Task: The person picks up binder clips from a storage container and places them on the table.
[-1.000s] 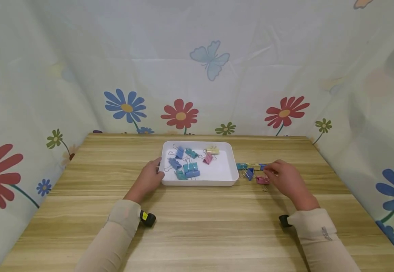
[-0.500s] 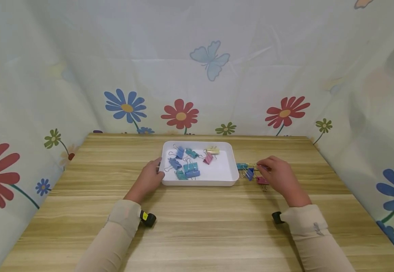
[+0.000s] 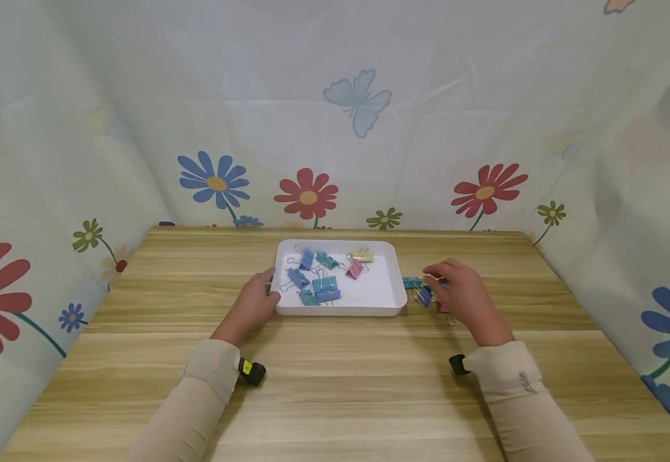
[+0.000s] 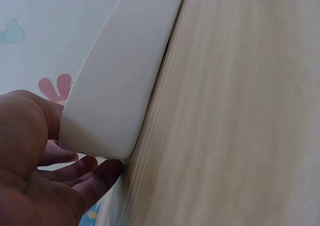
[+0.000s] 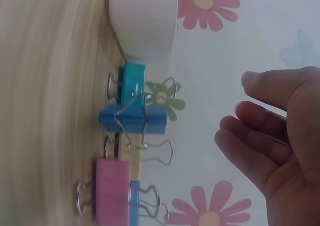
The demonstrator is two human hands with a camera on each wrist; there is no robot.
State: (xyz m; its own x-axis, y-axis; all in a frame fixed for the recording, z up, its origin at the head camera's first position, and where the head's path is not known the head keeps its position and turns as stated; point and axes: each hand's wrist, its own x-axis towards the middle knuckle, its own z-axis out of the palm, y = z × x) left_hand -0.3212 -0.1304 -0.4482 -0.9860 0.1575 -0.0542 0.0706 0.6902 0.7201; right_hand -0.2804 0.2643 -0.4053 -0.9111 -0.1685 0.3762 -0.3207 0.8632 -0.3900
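My left hand (image 3: pixel 254 300) holds the left end of a white tray (image 3: pixel 378 285). In the left wrist view its thumb reaches over the tray's rim and the fingers lie against the end wall. Several binder clips lie in the tray. My right hand (image 5: pixel 300 136) is above a group of binder clips right of the tray, thumb and fingers apart, nothing between them. That group has a teal clip (image 5: pixel 134 80) beside the tray, a blue clip (image 5: pixel 132 120), a yellow clip (image 5: pixel 130 158), a pink clip (image 5: pixel 112 193) and another blue clip (image 5: pixel 135 203), partly hidden behind the pink one.
In the tray, a yellow clip (image 3: pixel 362 256) and a pink clip (image 3: pixel 354 269) lie to the right, blue and teal clips to the left. Everything stands on a wooden table (image 3: pixel 335 385). A flowered curtain (image 3: pixel 358 173) hangs behind it.
My right hand has moved left over the clips, towards the tray, and now covers part of the pink clip and the yellow one. The left hand and the tray have stayed put.
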